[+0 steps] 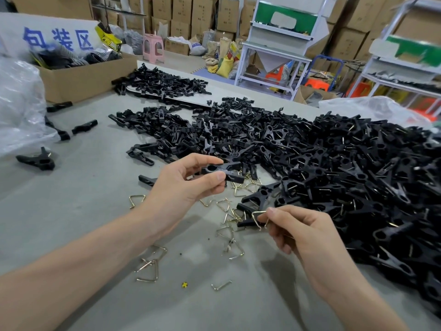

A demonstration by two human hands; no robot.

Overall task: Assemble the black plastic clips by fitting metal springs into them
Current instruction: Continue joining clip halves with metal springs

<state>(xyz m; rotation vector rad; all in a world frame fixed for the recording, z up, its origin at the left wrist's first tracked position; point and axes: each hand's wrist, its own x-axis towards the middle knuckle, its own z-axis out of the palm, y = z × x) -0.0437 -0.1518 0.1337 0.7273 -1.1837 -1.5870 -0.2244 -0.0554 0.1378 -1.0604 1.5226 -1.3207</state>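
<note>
**Now clip and spring are in hand, apart and not yet joined**

Broadly, the grey table [83,211] carries everything. A deep heap of black clips [358,175] fills its right side, many of them showing a wire glint. A flatter spread of clip parts [171,132] lies further back at the middle.

The left hand [181,187] is raised over the table and pinches one black plastic clip [224,172] between thumb and forefinger, gripping it at the end with the round hole. The right hand [300,230] sits lower and nearer. Its thumb and fingertips are closed on a single metal spring [259,217], a bent wire triangle, and the other fingers are curled under. The two pieces are near each other but do not touch.

The clip looks light, rigid and smooth. A grip by its sides near the hole should leave the seat free for the wire. The spring looks thin and stiff with some give, so it may flick out of a loose pinch. It is best taken at the closed bend, with the open legs pointing toward the clip.

Loose springs [150,266] lie scattered on the table below both hands.
</note>
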